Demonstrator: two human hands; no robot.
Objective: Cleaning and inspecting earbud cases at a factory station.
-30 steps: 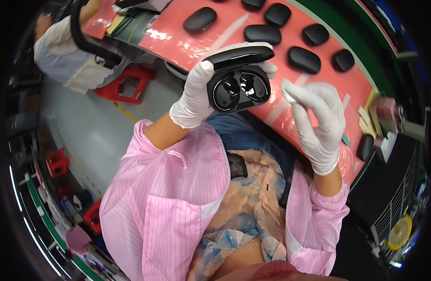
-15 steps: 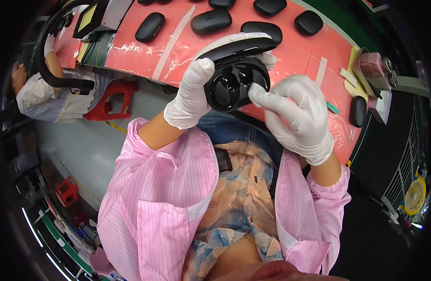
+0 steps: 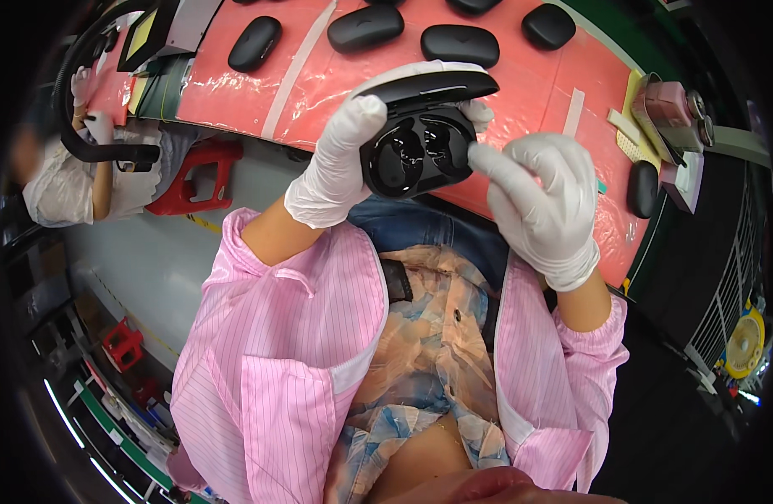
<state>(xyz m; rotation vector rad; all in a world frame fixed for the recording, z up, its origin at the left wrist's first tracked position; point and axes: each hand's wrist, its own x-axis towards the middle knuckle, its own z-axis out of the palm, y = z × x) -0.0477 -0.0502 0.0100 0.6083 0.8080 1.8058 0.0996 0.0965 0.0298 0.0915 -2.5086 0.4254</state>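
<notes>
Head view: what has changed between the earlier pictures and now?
The right hand came leftward to the open black case, reached over its right edge, then eased slightly back; a fingertip is now beside that edge, touching or not I cannot tell. The view swung too, so the pink mat sits farther left in the picture. Unchanged: the left hand holds the case, two glossy black earbuds inside.

On my feed I see a bench (image 3: 529,101) under glossy red sheeting. Left of its long pale tape strip (image 3: 298,71) lies one black case (image 3: 254,44); right of the strip sit several rounded cases (image 3: 459,45), and farther right, a lone dark case (image 3: 642,189).
</notes>
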